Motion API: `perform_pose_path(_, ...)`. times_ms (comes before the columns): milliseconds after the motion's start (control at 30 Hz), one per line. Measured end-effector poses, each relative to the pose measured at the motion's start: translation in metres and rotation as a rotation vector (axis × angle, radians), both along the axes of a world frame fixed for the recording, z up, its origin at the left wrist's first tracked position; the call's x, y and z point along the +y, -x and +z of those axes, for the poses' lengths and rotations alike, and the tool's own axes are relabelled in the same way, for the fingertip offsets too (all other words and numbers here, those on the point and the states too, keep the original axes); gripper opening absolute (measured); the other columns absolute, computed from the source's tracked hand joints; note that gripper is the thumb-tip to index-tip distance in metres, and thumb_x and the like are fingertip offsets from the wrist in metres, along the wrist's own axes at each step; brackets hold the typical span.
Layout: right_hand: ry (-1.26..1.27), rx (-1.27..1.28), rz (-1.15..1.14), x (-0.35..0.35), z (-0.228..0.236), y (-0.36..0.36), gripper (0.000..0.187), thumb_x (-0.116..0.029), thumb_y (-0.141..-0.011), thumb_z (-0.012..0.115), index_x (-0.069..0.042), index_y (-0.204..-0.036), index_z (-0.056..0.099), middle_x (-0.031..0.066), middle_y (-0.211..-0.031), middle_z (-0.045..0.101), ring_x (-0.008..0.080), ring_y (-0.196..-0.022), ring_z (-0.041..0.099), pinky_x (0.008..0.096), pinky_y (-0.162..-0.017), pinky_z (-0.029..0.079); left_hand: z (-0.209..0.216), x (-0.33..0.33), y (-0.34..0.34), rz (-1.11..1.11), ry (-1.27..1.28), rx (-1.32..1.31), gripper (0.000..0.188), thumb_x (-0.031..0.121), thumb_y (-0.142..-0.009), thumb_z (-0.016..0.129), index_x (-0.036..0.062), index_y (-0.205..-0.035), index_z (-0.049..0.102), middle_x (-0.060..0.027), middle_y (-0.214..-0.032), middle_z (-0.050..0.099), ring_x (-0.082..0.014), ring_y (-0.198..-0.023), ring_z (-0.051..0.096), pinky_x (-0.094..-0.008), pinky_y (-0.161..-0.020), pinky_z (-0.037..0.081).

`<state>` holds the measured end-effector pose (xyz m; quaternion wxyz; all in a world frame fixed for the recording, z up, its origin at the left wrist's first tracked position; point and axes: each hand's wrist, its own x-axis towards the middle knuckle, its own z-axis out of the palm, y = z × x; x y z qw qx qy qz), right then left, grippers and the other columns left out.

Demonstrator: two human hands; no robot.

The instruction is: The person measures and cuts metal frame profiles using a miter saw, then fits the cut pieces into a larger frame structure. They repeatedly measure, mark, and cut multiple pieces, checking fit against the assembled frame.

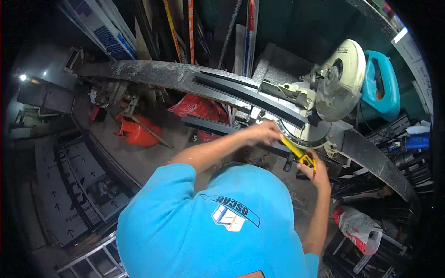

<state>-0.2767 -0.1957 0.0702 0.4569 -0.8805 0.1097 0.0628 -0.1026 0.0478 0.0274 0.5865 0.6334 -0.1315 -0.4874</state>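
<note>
My right hand is closed around a yellow and black tape measure. A thin red-orange stick, perhaps a pencil, shows by its fingers. A short length of yellow blade runs up from the case to my left hand, whose fingers are pinched at its end. Both hands are in front of the round base of a mitre saw with a pale guard and a teal handle. A dark metal profile lies across the saw's table. Another dark profile passes nearer me, partly hidden behind my left forearm.
The long bench extends left and right of the saw. Upright profiles lean behind it. On the floor at left are a red bag and an orange-red container. A white and red sack sits at lower right, near stacked dark profiles.
</note>
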Motion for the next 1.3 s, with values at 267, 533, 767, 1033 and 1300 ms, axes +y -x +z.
perform_pose_path(267,0.290,-0.157,0.153,-0.083,0.017,-0.021,0.061,-0.014,-0.068,0.078,0.002,-0.123,0.057,0.0207,-0.103,0.063,0.0376,-0.095,0.062,0.0380,-0.085,0.048,-0.052,0.214,-0.200,1.032,-0.212,-0.599,0.029,0.027,-0.085,0.074,0.0000,-0.097,0.073,-0.0102,-0.088,0.071,-0.0171,-0.081,0.063,-0.0320,-0.077,0.049)
perform_pose_path(533,0.339,-0.162,0.137,-0.111,-0.009,-0.053,0.055,-0.007,-0.073,0.079,-0.003,-0.124,0.059,0.0178,-0.105,0.058,0.0336,-0.092,0.059,0.0409,-0.084,0.048,-0.114,0.233,-0.253,1.237,-0.279,-0.569,0.034,0.031,-0.084,0.077,0.0004,-0.099,0.074,-0.0092,-0.091,0.073,-0.0186,-0.082,0.065,-0.0346,-0.078,0.051)
perform_pose_path(767,0.381,-0.191,0.157,-0.086,0.005,-0.074,0.049,-0.017,-0.074,0.080,-0.007,-0.119,0.064,0.0135,-0.094,0.057,0.0316,-0.087,0.057,0.0398,-0.079,0.047,-0.084,0.210,-0.217,1.189,-0.295,-0.622,0.039,0.028,-0.087,0.075,0.0000,-0.113,0.070,-0.0142,-0.114,0.069,-0.0213,-0.105,0.064,-0.0313,-0.094,0.046)
perform_pose_path(1033,0.508,-0.164,0.188,-0.094,-0.013,-0.080,0.054,-0.025,-0.077,0.077,-0.012,-0.128,0.061,0.0170,-0.116,0.059,0.0361,-0.106,0.056,0.0431,-0.095,0.046,-0.095,0.226,-0.225,1.152,-0.347,-0.620,0.047,0.031,-0.086,0.075,0.0005,-0.121,0.067,-0.0170,-0.121,0.067,-0.0244,-0.112,0.062,-0.0321,-0.099,0.043)
perform_pose_path(1300,0.507,-0.248,0.150,-0.091,-0.019,-0.077,0.055,-0.019,-0.072,0.079,-0.011,-0.123,0.062,0.0157,-0.102,0.060,0.0356,-0.096,0.058,0.0435,-0.088,0.047,-0.095,0.230,-0.228,1.147,-0.313,-0.614,0.048,0.032,-0.086,0.075,-0.0008,-0.120,0.067,-0.0162,-0.120,0.067,-0.0224,-0.111,0.062,-0.0312,-0.098,0.044)
